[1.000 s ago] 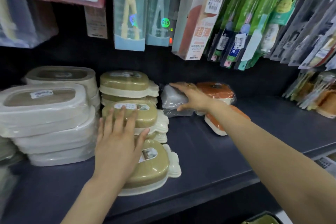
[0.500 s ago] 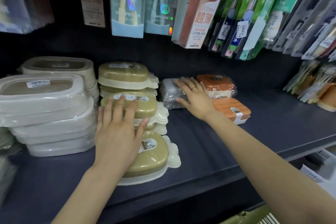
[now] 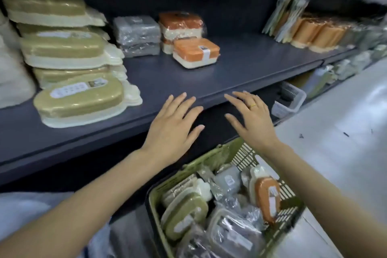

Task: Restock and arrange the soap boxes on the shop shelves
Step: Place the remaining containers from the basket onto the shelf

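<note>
I find the fingers (image 3: 184, 100) of my left hand (image 3: 170, 130) straight and spread apart, holding nothing; the fingers (image 3: 236, 98) of my right hand (image 3: 254, 123) are likewise spread and empty, a ring on one of them; both hands hover palm-down in front of the shelf (image 3: 240, 69) edge, above the far rim of the green basket (image 3: 291, 228). I judge this a gap between placements, the hands free and poised over the basket to take the next item.

Stock in the basket: an olive soap box (image 3: 184, 213), an orange soap box (image 3: 268, 199) standing on edge, and several clear-wrapped grey ones, loosely heaped; restocking is therefore not finished.

On the shelf: olive soap boxes (image 3: 77, 98) stacked at the left, one low at the front, taller stacks behind; a grey stack (image 3: 138, 35) beside an orange stack (image 3: 180, 25) at the back; a single orange box (image 3: 195, 53) just in front of that stack; grouped by colour, presumably so each new box joins its like. Open shelf to the right of the orange boxes offers room; other packaged goods (image 3: 314, 31) stand well apart at the far right.
</note>
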